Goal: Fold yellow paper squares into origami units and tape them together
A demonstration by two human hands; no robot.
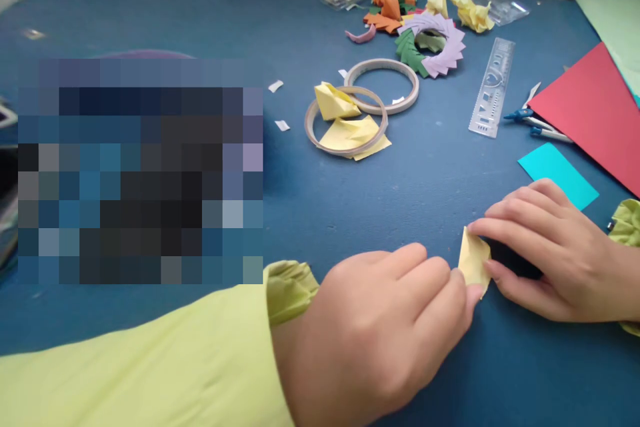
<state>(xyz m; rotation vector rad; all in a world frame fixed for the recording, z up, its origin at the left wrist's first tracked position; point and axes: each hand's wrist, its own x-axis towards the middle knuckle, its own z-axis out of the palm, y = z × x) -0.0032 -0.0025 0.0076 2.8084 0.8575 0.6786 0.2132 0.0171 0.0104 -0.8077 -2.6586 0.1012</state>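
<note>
A small folded piece of yellow paper [474, 260] stands on the blue table [430, 180] near the front right. My left hand [385, 327], in a light green sleeve, is curled with its fingertips pinching the paper's left edge. My right hand [550, 253] comes in from the right, and its thumb and fingers pinch the paper's right side.
Two tape rings [383, 85] lie mid-table with folded yellow pieces [350, 121] in and on the nearer one. Behind are a purple and green paper wreath [433, 45], orange folded bits [383, 3], a clear ruler [493, 87], a compass tool [533, 123], red sheet [595, 110] and cyan slip [557, 173]. A blurred area fills the left.
</note>
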